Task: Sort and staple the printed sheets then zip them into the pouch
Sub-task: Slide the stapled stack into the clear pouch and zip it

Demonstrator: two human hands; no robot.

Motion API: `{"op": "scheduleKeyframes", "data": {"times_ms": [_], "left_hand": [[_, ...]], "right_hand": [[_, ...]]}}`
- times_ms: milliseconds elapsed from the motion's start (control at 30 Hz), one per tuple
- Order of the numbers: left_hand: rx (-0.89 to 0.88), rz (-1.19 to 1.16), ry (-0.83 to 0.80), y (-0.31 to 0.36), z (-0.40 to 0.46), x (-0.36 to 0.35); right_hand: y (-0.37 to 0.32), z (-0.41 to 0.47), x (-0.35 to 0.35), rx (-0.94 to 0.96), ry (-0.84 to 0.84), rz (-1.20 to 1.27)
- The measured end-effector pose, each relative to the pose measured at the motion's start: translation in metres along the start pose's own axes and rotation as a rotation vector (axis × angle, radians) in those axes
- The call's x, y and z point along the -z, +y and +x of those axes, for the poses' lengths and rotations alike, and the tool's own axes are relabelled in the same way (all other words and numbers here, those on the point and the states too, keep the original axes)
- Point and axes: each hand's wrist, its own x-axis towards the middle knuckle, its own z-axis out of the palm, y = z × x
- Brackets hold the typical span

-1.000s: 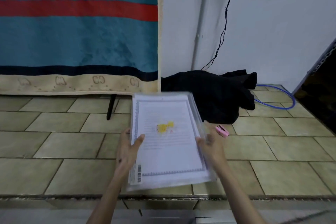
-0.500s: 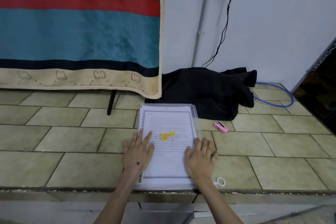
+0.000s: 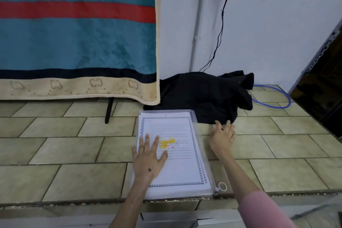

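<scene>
A clear zip pouch [image 3: 199, 136] lies flat on the tiled ledge with the printed sheets [image 3: 177, 170] inside; the top sheet has a patterned border and a yellow picture. Its white ring zipper pull [image 3: 222, 186] sits at the near right corner. My left hand [image 3: 149, 157] rests palm down, fingers spread, on the pouch's left half. My right hand [image 3: 223, 136] is palm down on the tiles just right of the pouch, fingers extended. It covers the spot where the pink stapler lay, and the stapler is hidden.
A black cloth [image 3: 205, 94] is heaped at the wall behind the pouch, with a blue cable [image 3: 277, 106] looping to its right. A teal and red blanket [image 3: 77, 33] hangs at the left. The ledge's front edge [image 3: 74, 202] runs close to me.
The pouch went from held in the air to lying flat on the tiles. My right hand then left the pouch and moved right over the pink stapler.
</scene>
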Motion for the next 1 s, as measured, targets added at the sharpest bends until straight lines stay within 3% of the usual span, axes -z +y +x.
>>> {"op": "scheduleKeyframes", "data": {"times_ms": [67, 167, 267, 333, 500, 633, 833, 933, 1000], "left_hand": [[0.003, -0.005, 0.021, 0.000, -0.001, -0.002], [-0.002, -0.004, 0.028, 0.000, -0.001, -0.001], [-0.010, 0.005, 0.030, -0.001, -0.001, -0.002], [-0.010, 0.013, 0.033, -0.002, -0.001, -0.003], [0.006, -0.010, 0.017, -0.001, 0.000, -0.003], [0.012, -0.001, 0.017, 0.000, 0.003, -0.006], [0.030, -0.001, 0.014, 0.000, 0.004, -0.004], [0.020, -0.048, 0.000, 0.003, 0.005, -0.001], [0.023, -0.184, 0.030, -0.003, 0.007, 0.002]], "right_hand": [[0.011, 0.008, 0.000, 0.010, -0.032, 0.039], [0.011, 0.004, -0.001, 0.071, 0.050, 0.132], [-0.012, -0.016, -0.006, 0.113, 0.073, 0.417], [-0.032, -0.027, -0.014, 0.226, 0.033, 0.549], [-0.067, -0.039, -0.039, 0.554, -0.087, 0.475], [-0.066, -0.044, -0.057, 0.596, -0.107, 0.329], [-0.065, -0.042, -0.050, 0.497, -0.198, 0.329], [-0.071, -0.047, -0.041, 0.478, -0.329, 0.562], [-0.064, -0.048, -0.027, 0.430, -0.297, 0.735]]}}
